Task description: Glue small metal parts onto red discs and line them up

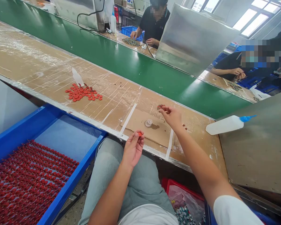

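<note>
left hand (132, 150) pinching small bright-red piece (140, 134), partly finger-covered; right hand (173, 117) at mottled red-and-dark heap (160, 107), grip unclear.

Matt cardboard sheet (158, 137), glossy green belt (135, 67)

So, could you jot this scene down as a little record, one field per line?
Left hand: holds a small red disc
Right hand: fingertips at a small pile of parts; grip unclear
Between hands: clear container on a cardboard sheet
Bench, left: loose red discs
Bench, right: white bottle with a blue tip
Blue tray: rows of red pieces
Across the green belt: two people
</note>
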The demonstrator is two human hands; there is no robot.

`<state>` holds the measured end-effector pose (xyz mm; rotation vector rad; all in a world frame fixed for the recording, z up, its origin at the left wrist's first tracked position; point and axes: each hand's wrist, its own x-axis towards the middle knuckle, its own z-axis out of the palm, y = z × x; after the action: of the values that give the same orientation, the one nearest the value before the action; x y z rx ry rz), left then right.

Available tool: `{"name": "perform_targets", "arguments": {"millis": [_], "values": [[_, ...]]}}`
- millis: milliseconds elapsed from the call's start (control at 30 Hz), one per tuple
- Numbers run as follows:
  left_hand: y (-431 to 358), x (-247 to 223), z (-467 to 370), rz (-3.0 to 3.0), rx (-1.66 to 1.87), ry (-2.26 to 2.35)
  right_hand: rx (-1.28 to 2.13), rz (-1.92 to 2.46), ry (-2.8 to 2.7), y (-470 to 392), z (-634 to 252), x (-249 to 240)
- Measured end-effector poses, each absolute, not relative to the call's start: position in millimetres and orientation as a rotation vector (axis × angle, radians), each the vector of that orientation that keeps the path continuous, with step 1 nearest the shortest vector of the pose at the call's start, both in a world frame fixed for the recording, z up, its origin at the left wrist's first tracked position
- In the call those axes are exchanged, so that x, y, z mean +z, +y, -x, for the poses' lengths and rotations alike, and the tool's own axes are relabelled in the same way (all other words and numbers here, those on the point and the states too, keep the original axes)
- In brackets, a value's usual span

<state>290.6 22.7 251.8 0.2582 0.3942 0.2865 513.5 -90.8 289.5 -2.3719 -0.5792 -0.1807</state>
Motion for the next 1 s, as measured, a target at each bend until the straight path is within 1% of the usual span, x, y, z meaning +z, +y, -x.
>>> {"name": "perform_targets", "arguments": {"millis": [167, 300, 500, 667, 867, 1000], "values": [[22, 254, -291, -0.262, 0.29, 0.398, -0.109, 2.609, -0.685, -62, -562, 284], [24, 252, -291, -0.276, 0.311, 0.408, 0.053, 2.75, -0.677, -50, -583, 282], [26, 249, -293, -0.293, 0.333, 0.41, 0.343, 2.746, -0.747, -43, -599, 291], [25, 249, -293, -0.292, 0.335, 0.419, 0.487, 2.711, -0.763, -38, -601, 298], [26, 251, -290, -0.297, 0.356, 0.41, 0.401, 2.563, -0.797, -46, -578, 302], [29, 253, -289, -0.284, 0.382, 0.416, 0.114, 2.29, -0.744, -73, -540, 290]]}}
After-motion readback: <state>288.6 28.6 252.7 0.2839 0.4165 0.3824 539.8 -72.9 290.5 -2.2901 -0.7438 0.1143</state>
